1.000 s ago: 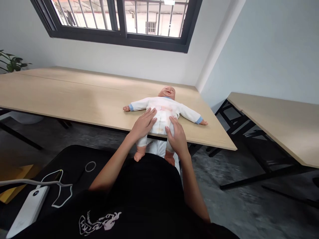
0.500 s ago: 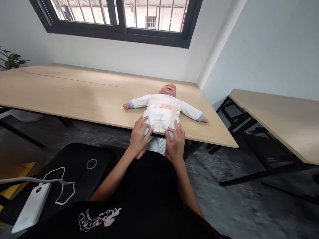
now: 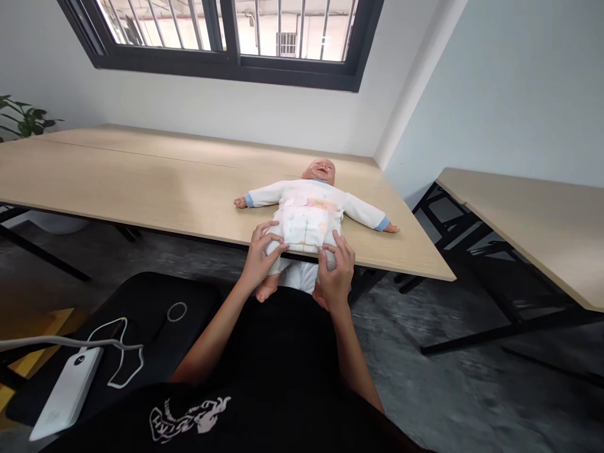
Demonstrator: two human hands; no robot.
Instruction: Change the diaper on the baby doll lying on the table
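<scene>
A baby doll point(image 3: 283, 192) in a white top with blue cuffs lies on its back on the table, arms spread and head away from me. A white diaper point(image 3: 306, 229) with a pastel print is around its middle, over the clothing. My left hand point(image 3: 265, 255) is curled over the doll's leg at the left, its thumb by the diaper's lower edge. On the other leg, my right hand point(image 3: 337, 267) is closed likewise, thumb beside the diaper. The doll's legs hang over the table edge, and its bare feet point(image 3: 267, 288) rest against my black shirt.
The wooden table point(image 3: 141, 182) runs along the wall below a barred window. Another table point(image 3: 528, 220) stands at the right. At my left, a black chair point(image 3: 155, 302) bears a white power bank point(image 3: 66, 393), its cable and a bracelet point(image 3: 177, 311). A plant point(image 3: 28, 119) shows far left.
My left hand has shifted slightly down along the doll's leg, uncovering more of the foot below it. The right hand stays at the other leg. The view has moved slightly.
</scene>
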